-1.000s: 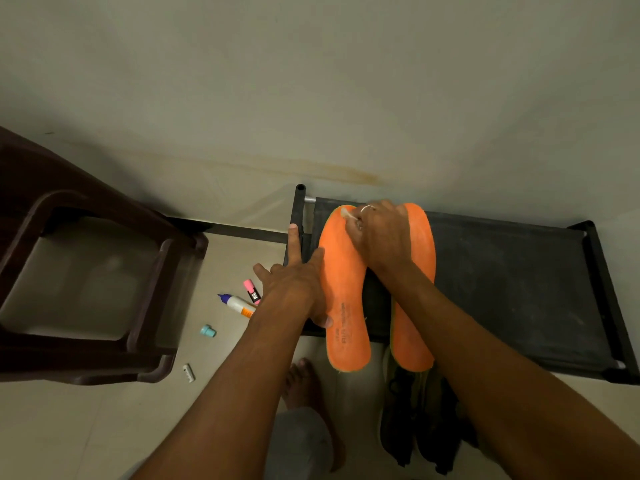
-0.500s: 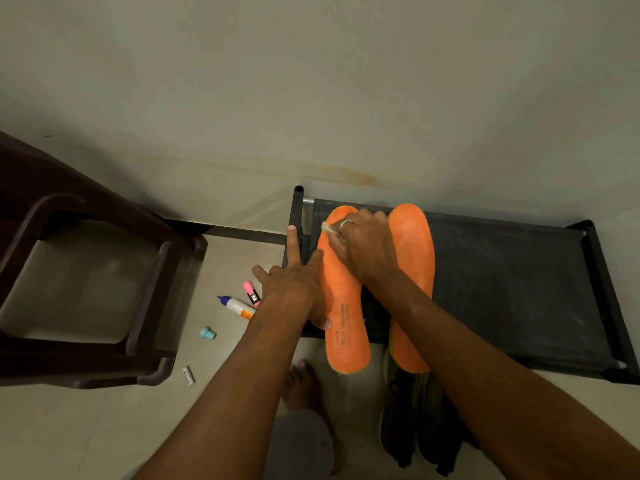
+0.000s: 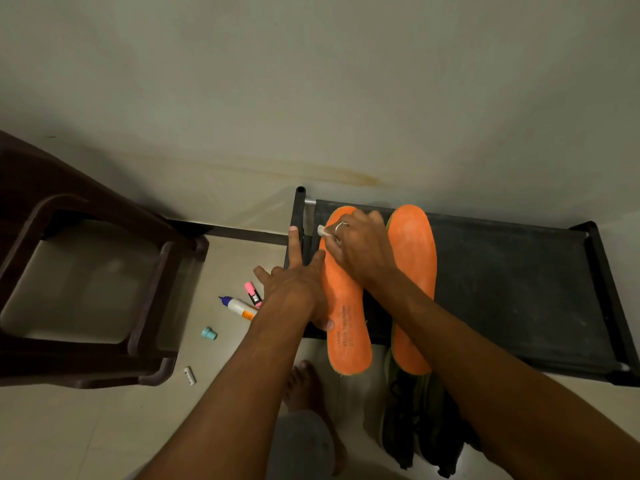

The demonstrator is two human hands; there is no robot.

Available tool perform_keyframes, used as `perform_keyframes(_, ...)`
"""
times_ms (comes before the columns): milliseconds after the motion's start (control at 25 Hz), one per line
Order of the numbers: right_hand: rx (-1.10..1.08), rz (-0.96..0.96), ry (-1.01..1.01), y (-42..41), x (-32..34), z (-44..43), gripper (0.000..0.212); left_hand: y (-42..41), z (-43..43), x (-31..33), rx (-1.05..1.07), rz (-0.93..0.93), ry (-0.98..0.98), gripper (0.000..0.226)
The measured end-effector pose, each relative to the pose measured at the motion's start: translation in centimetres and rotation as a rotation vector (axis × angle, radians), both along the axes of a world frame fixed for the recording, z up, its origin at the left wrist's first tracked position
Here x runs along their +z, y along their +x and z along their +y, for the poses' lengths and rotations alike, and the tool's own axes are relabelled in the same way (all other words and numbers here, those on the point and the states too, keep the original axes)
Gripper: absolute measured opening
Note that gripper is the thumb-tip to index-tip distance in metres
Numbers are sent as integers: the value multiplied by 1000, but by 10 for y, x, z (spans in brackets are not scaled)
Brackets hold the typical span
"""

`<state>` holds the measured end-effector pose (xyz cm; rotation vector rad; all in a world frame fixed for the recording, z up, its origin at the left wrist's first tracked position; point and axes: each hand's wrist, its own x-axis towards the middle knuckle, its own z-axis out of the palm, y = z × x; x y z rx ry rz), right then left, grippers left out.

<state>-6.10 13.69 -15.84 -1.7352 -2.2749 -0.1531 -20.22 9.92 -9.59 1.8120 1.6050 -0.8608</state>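
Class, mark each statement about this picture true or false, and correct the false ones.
1. The left insole and right insole lie on the rack. True.
2. The right hand pinches a white piece at the left insole's toe end. True.
3. The left hand grips the glue bottle. False: it presses the left insole with straight fingers; the glue bottle lies on the floor.
4. The highlighter lies on the rack. False: it lies on the floor beside the glue bottle.
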Motion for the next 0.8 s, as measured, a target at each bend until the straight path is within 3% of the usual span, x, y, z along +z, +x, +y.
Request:
perform_keyframes(120, -195, 58, -31, 10, 9, 9, 30, -1, 0, 0, 4, -5, -5, 138)
perform_keyframes(280, 104, -51, -64, -5, 1, -11, 25, 1, -1, 1, -8, 9, 7, 139)
perform_keyframes(440, -255, 99, -145, 24, 19, 8, 37, 0, 0, 1, -11, 7, -2, 137)
perform_keyframes(600, 22, 100, -243, 8, 14, -31, 30, 0, 0, 0, -9, 9, 2, 137)
perform_keyframes(720, -164, 146, -275, 29, 14, -30, 29, -2, 0, 0, -12, -5, 1, 137)
perform_keyframes(800, -159, 174, -289, 27, 15, -32, 28, -2, -2, -1, -10, 3, -2, 137)
